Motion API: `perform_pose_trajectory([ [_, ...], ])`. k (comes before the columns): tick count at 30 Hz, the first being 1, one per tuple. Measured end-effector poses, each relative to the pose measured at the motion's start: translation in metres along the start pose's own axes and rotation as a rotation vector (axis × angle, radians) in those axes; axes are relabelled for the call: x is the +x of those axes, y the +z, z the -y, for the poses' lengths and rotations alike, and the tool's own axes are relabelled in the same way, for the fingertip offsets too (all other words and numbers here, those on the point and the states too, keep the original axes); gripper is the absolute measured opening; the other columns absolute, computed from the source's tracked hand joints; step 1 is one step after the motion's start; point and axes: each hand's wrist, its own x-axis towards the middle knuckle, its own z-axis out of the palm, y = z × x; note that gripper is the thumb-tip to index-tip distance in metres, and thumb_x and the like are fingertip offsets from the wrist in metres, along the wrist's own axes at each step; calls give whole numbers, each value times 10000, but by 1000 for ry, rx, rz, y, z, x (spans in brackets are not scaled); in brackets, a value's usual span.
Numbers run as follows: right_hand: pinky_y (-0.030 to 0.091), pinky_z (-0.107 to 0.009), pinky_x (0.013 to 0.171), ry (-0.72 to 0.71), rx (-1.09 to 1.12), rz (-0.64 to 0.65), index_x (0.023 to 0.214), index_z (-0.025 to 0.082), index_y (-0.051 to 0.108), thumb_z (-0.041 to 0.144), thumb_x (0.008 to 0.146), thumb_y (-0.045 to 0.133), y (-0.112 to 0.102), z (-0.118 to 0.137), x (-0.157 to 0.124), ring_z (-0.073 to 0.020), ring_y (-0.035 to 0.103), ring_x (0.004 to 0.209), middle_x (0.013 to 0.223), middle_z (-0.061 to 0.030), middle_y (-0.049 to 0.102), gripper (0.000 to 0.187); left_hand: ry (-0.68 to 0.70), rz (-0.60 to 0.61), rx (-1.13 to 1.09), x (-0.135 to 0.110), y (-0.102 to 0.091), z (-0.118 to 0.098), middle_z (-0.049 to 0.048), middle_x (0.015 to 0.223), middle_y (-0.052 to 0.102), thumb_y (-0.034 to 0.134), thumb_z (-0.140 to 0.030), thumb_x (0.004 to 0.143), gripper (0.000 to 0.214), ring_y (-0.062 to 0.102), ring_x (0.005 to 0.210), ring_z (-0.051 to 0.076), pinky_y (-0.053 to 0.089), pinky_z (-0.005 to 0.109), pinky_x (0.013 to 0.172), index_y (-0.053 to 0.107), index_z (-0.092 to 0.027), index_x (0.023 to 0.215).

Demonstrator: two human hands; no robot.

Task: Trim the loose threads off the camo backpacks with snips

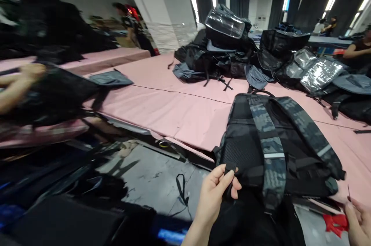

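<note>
— Where is the backpack?
— On the pink table, soft and floppy. The left hand pinches its strap end; the right hand I cannot tell

one backpack, two hands, one pile

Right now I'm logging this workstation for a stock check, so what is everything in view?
camo backpack: one, grey-black, straps up, near table edge
strap end: one, black, in the left grip
pink table: one, pink covering, runs across the middle
pile of bags: many, black and grey, far side of the table
red item: one, red, lower right
co-worker's arm: one, left edge, on dark fabric
left hand: pinching the strap end
right hand: lower right corner, holding a thin dark object
</note>
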Motion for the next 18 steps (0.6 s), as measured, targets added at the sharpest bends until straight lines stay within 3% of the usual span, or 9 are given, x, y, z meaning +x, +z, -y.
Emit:
perform_pose_trajectory([
  [3, 459, -310, 609, 30, 44, -58, 977, 128, 586, 535, 756, 591, -9, 12, -29, -219, 566, 739, 804, -67, 603, 463, -16, 111, 54, -2, 15, 4, 17, 584, 636, 602, -357, 777, 252, 523, 442, 86, 412, 215, 520, 601, -128, 883],
  [5, 464, -272, 611, -45, 150, -27, 1015, 148, 578, 469, 752, 632, -8, 26, -48, -187, 569, 733, 813, -45, 598, 419, -31, 160, 78, -4, 27, 6, 18, 594, 643, 589, -343, 790, 236, 532, 451, 88, 416, 218, 535, 606, -129, 889],
  [7, 482, -247, 604, -209, 184, 61, 983, 170, 592, 386, 754, 656, -2, 41, -63, -169, 584, 729, 851, -46, 607, 321, -53, 214, 95, -6, 37, 10, 15, 592, 644, 578, -337, 799, 225, 531, 445, 86, 411, 215, 533, 608, -131, 885],
  [12, 528, -249, 620, -685, 53, 477, 996, 210, 591, 251, 767, 654, 24, 85, -83, -166, 633, 715, 853, -43, 661, 241, -91, 315, 124, -13, 51, 17, 4, 584, 635, 561, -358, 812, 233, 524, 447, 85, 401, 208, 523, 606, -139, 881],
  [18, 504, -221, 511, -846, -4, 557, 951, 186, 592, 261, 802, 612, 52, 117, -84, -145, 638, 615, 808, -39, 683, 168, -146, 360, 153, -24, 55, 16, 29, 616, 640, 572, -350, 802, 231, 530, 475, 102, 422, 230, 566, 622, -135, 871],
])
